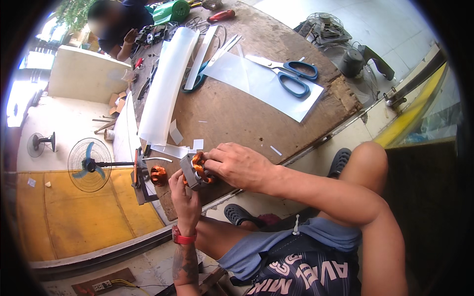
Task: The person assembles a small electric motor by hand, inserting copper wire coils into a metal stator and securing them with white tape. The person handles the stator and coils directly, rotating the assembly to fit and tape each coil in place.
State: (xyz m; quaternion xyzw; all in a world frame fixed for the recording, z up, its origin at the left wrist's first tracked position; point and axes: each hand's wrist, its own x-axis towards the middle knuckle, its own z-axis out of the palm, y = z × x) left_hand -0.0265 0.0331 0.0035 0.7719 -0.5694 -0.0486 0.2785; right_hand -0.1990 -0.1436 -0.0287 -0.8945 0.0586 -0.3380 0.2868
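Note:
Over the table's near left corner, my left hand [184,200] grips a grey motor stator [189,172] from below. My right hand [243,166] is closed at its other side, fingers on the orange copper windings [199,166]; the fingertips are partly hidden behind the coils. A loose copper coil [158,175] lies on the table left of the stator. Small white insulation pieces [198,144] rest just beyond it. Farther off are a rolled translucent sheet [170,86], a flat white sheet [232,74] with blue-handled scissors [296,79] on it, and second scissors [199,79].
The worn wooden table [222,121] holds a red screwdriver [221,16] and a green roll [172,12] at the far end, where another person's hand [130,37] shows. Fan parts [323,24] lie beyond its right side. A standing fan [89,165] is at the left.

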